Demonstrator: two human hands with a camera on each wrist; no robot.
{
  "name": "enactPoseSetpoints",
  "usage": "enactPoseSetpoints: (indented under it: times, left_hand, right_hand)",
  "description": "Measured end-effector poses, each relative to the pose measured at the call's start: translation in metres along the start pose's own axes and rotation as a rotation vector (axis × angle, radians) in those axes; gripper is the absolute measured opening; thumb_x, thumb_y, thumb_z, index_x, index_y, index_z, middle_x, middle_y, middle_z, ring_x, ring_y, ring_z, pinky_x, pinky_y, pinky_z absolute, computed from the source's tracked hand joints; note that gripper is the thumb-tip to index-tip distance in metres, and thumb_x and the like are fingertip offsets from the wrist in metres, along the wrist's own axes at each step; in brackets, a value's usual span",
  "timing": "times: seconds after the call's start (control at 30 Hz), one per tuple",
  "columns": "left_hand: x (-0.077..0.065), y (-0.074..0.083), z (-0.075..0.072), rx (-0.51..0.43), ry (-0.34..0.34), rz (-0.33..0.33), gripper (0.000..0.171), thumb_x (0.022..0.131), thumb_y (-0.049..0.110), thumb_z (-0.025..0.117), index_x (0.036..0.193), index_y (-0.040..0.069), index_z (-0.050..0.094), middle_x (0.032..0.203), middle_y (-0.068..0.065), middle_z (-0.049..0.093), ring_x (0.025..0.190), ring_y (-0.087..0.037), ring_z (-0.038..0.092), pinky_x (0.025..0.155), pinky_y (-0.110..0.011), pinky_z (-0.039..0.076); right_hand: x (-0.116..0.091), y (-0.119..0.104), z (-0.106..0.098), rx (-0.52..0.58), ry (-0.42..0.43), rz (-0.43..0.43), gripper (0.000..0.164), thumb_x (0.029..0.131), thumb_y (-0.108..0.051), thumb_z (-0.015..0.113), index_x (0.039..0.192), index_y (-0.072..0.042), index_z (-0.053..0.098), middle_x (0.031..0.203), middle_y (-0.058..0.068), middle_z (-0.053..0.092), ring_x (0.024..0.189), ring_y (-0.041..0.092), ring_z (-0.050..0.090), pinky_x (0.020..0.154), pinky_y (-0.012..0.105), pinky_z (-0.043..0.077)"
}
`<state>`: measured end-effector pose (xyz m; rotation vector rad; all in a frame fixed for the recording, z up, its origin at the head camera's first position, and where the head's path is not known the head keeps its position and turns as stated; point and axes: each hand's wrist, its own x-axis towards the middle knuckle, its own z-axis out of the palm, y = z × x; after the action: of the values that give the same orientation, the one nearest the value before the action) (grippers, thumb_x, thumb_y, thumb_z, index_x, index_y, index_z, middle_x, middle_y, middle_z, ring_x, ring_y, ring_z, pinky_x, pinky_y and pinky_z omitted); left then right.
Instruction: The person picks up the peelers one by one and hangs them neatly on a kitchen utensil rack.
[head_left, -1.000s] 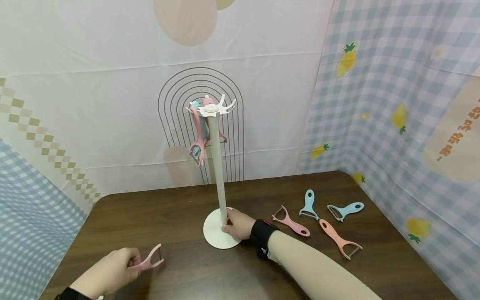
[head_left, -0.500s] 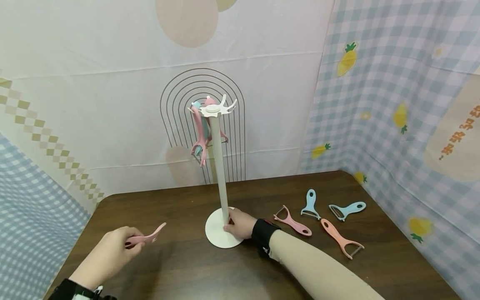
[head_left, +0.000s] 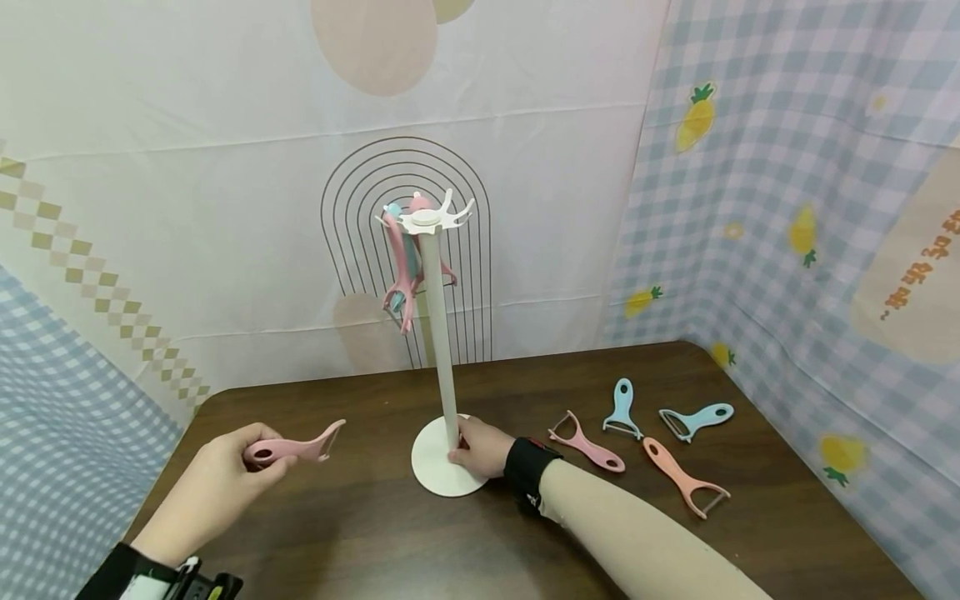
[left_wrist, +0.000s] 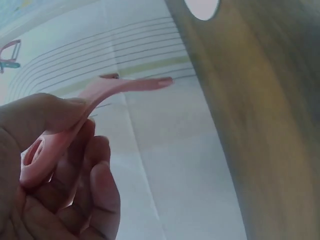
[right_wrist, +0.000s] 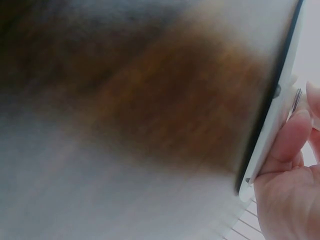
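My left hand (head_left: 217, 487) pinches a pink Y-shaped peeler (head_left: 292, 451) above the table's left side, its blade end pointing right. In the left wrist view, thumb and fingers hold the peeler (left_wrist: 102, 92) by its handle. My right hand (head_left: 486, 447) grips the foot of the white hook stand's pole (head_left: 437, 333), just above the round base (head_left: 431, 467). The right wrist view shows only part of that hand (right_wrist: 290, 192) beside the base's edge. From the stand's left and rear hooks hang a pink peeler (head_left: 396, 250), a blue peeler (head_left: 412, 254) and another pink one (head_left: 448, 273).
On the dark wooden table (head_left: 360, 533), right of the stand, lie a pink peeler (head_left: 592, 450), two blue peelers (head_left: 622, 404) and an orange peeler (head_left: 675, 473). Behind rises a white printed cloth (head_left: 547, 225); a checked cloth (head_left: 757, 275) borders the right.
My left hand has risen and moved slightly away from me with the pink peeler, turning it so the handle hole shows. My right hand has stayed at the pole's foot.
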<state>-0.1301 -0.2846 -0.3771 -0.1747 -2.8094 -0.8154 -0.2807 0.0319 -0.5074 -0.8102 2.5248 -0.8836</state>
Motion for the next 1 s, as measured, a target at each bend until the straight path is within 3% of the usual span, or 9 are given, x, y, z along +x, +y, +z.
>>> enactPoseSetpoints:
  times: [0.3,0.53,0.7,1.0]
  left_hand:
    - [0.01,0.015,-0.013,-0.088,0.195,0.078,0.014,0.086,0.022,0.076,0.089,0.016,0.064,0.072,0.0,0.051,0.054,-0.006,0.039,0.048,-0.024,0.033]
    - [0.029,0.043,-0.023,-0.2,0.359,0.149,0.011,0.085,0.01,0.075,0.094,0.01,0.069,0.087,-0.003,0.068,0.072,-0.003,0.061,0.062,-0.012,0.046]
    - [0.041,0.066,-0.032,-0.269,0.399,0.177,0.018,0.085,0.006,0.075,0.102,0.006,0.07,0.09,-0.007,0.07,0.076,-0.002,0.065,0.065,-0.012,0.049]
    - [0.063,0.118,-0.043,-0.253,0.493,0.294,0.017,0.084,0.016,0.078,0.099,0.009,0.074,0.08,0.002,0.071,0.067,-0.006,0.063,0.056,-0.015,0.044]
  right_hand:
    - [-0.002,-0.003,-0.002,-0.012,-0.005,0.001,0.044,0.093,-0.021,0.067,0.13,-0.005,0.049,0.103,0.005,0.053,0.089,0.015,0.053,0.084,0.031,0.045]
    - [0.0,-0.001,-0.001,-0.001,-0.007,0.001,0.042,0.093,-0.02,0.066,0.129,-0.005,0.05,0.103,0.005,0.052,0.089,0.015,0.053,0.083,0.032,0.045]
    - [0.0,-0.002,0.0,0.003,-0.012,0.008,0.041,0.094,-0.02,0.066,0.129,-0.006,0.05,0.104,0.004,0.052,0.09,0.014,0.053,0.084,0.032,0.044]
    - [-0.005,-0.007,-0.005,0.016,-0.018,0.006,0.04,0.094,-0.019,0.066,0.128,-0.005,0.05,0.102,0.004,0.052,0.09,0.015,0.053,0.084,0.032,0.044]
